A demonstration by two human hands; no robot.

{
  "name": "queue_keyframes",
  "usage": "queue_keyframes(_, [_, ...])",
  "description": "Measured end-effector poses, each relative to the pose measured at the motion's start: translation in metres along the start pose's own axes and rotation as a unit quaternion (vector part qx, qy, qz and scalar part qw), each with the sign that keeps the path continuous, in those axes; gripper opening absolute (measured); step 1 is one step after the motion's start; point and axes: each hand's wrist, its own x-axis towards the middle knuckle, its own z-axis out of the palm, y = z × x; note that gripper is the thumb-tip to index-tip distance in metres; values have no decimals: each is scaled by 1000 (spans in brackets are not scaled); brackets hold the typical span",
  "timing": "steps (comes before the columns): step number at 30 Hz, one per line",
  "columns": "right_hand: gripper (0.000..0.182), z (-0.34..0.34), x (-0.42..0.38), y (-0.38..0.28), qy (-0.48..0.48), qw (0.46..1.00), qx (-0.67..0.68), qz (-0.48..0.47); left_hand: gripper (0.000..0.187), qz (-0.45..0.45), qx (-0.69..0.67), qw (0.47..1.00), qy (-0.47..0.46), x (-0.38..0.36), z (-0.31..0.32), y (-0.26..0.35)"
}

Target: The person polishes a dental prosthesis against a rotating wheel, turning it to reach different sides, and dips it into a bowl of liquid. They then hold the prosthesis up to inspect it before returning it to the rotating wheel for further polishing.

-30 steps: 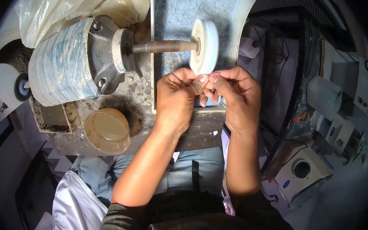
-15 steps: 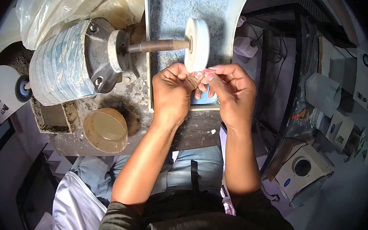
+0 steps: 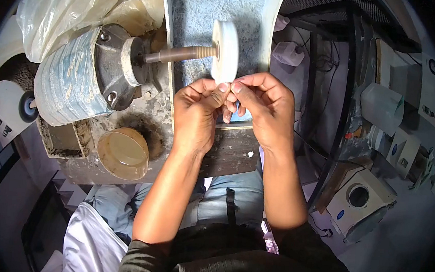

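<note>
A white polishing wheel (image 3: 228, 52) sits on the tapered end of a metal spindle (image 3: 183, 54). Right at its lower edge, my left hand (image 3: 195, 116) and my right hand (image 3: 270, 112) meet, thumbs and forefingers pinched together. Whatever lies between the fingertips is so small and covered that I cannot tell what it is. My other fingers curl beneath the wheel. Behind the wheel stands a tray-like box (image 3: 204, 9) lined with bluish fibrous fluff. The spindle runs left to a motor (image 3: 71, 76) with a dirty, pale blue ribbed body.
A bowl of cloudy liquid (image 3: 123, 151) stands on the stained bench (image 3: 84, 169), left of my forearm. Plastic sheeting (image 3: 66, 9) drapes behind the motor. To the right are a black metal frame (image 3: 343, 115), a white jug (image 3: 288, 53) and a beige machine housing (image 3: 355, 200).
Both hands stay pinched at the wheel's lower edge, with the fingertips now closer together. A pink bit seen at the right fingertips earlier is now hidden. The view has shifted slightly.
</note>
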Motion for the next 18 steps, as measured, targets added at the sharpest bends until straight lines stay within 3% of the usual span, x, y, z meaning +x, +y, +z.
queue_keyframes(18, [9, 5, 1, 0, -11, 1000, -21, -1, 8, -5, 18, 1000, -7, -2, -6, 9])
